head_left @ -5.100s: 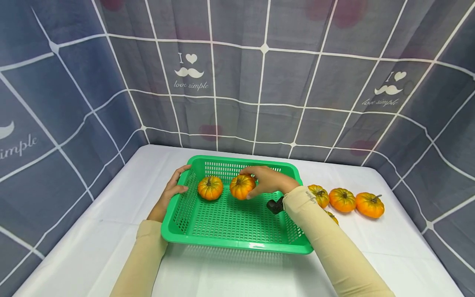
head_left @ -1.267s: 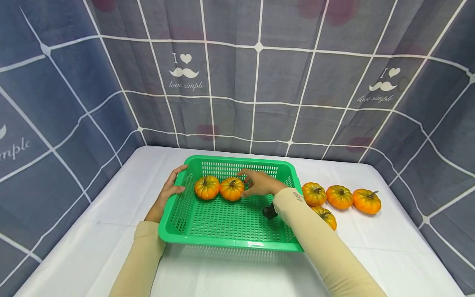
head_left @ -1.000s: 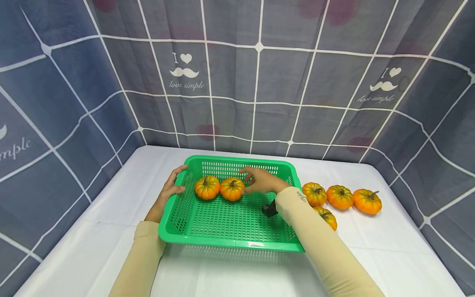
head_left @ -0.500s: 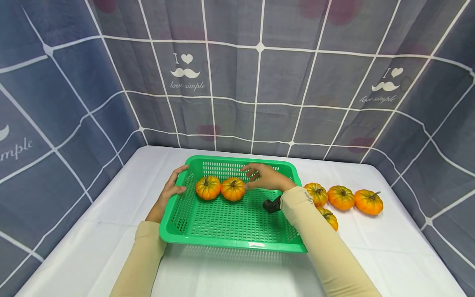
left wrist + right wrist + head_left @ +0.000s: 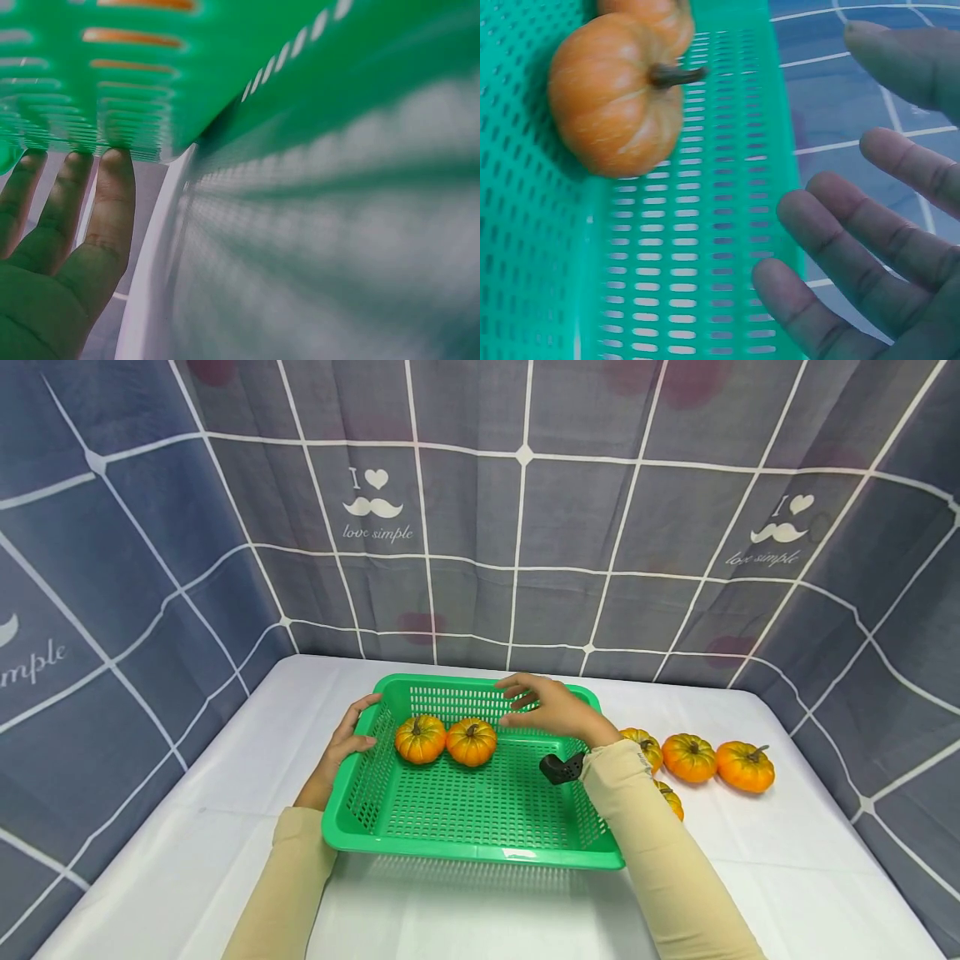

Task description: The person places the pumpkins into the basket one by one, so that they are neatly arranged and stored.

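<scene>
A green slotted plastic basket (image 5: pixel 472 852) stands in front of me in the head view. Two small orange pumpkins, a left one (image 5: pixel 421 740) and a right one (image 5: pixel 471 742), sit side by side in its back left part. My left hand (image 5: pixel 339 753) grips the basket's left rim, thumb on top; the left wrist view shows fingertips (image 5: pixel 114 159) against the outer wall. Above the basket's back right area, my right hand (image 5: pixel 553 706) is raised with spread fingers and holds nothing. In the right wrist view a stemmed pumpkin (image 5: pixel 615 94) lies apart from those fingers.
Right of the basket, several more pumpkins lie on the white tablecloth (image 5: pixel 780 852): one in the middle (image 5: pixel 690 758), one far right (image 5: pixel 746 767), others partly behind my right sleeve (image 5: pixel 667 852). A grey checked curtain (image 5: pixel 480 527) encloses the back and sides.
My right hand has let go of the second pumpkin, which now stands against the first. That hand has since risen and moved right, away from it. My left hand keeps its place on the rim.
</scene>
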### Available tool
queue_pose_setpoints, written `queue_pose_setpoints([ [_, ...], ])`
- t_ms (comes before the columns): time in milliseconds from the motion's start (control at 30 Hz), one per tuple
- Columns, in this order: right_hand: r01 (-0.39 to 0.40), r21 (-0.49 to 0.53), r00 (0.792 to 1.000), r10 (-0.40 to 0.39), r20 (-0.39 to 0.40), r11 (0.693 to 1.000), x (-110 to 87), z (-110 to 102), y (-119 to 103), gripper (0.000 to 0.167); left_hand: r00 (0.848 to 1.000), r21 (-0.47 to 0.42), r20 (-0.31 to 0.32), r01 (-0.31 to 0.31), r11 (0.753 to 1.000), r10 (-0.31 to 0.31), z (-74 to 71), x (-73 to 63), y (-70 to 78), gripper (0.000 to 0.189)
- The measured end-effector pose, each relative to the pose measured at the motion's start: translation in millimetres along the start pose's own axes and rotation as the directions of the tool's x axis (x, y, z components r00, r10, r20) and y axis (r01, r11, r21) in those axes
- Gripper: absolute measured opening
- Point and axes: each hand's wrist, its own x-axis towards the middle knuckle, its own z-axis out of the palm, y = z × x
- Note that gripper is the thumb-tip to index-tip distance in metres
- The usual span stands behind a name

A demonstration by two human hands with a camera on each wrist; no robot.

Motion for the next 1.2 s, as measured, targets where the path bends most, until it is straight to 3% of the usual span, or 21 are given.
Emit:
queue_pose_setpoints([
  [100,0.011,0.017,1.000,-0.011,-0.020,1.000,-5.6,-4,-4,0.058,1.000,0.022,0.003,-0.008,1.000,0.008,-0.6,1.0,-0.6,0.071],
  [267,0.034,0.080,0.999,-0.031,-0.039,0.996,-14.8,-10,-11,0.055,0.999,0.209,-0.001,-0.041,0.977,0.042,-4.4,1.8,-4.6,0.073],
  [367,0.050,0.128,0.998,-0.046,-0.040,0.991,-21.3,-14,-15,0.053,1.000,0.222,-0.013,-0.025,0.975,0.028,-4.3,-0.1,-4.6,0.072],
  [500,0.042,0.204,0.999,-0.035,-0.035,0.978,-32.3,-18,-18,0.051,1.000,0.123,0.000,-0.026,0.992,0.027,-3.1,-1.6,-4.0,0.071],
  [600,0.035,0.269,0.999,-0.029,-0.027,0.963,-42.0,-23,-19,0.050,0.998,0.154,0.017,-0.055,0.987,0.053,-4.6,-0.7,-5.0,0.074],
  [667,0.039,0.305,0.999,-0.032,-0.027,0.952,-48.4,-26,-18,0.051,0.998,0.220,0.015,-0.065,0.973,0.063,-6.2,-0.2,-5.8,0.075],
  [800,0.072,0.354,0.997,-0.060,-0.045,0.933,-60.4,-32,-16,0.050,0.999,0.294,-0.007,-0.034,0.955,0.038,-6.0,-0.8,-4.3,0.075],
  [1067,0.120,0.369,0.990,-0.082,-0.115,0.922,-80.8,-39,-10,0.045,0.997,0.266,0.028,-0.083,0.960,0.079,-8.1,1.4,-6.7,0.078],
  [1200,0.140,0.398,0.986,-0.091,-0.139,0.907,-87.9,-41,-5,0.041,0.997,0.234,0.019,-0.074,0.969,0.071,-5.1,1.1,-4.9,0.076],
])
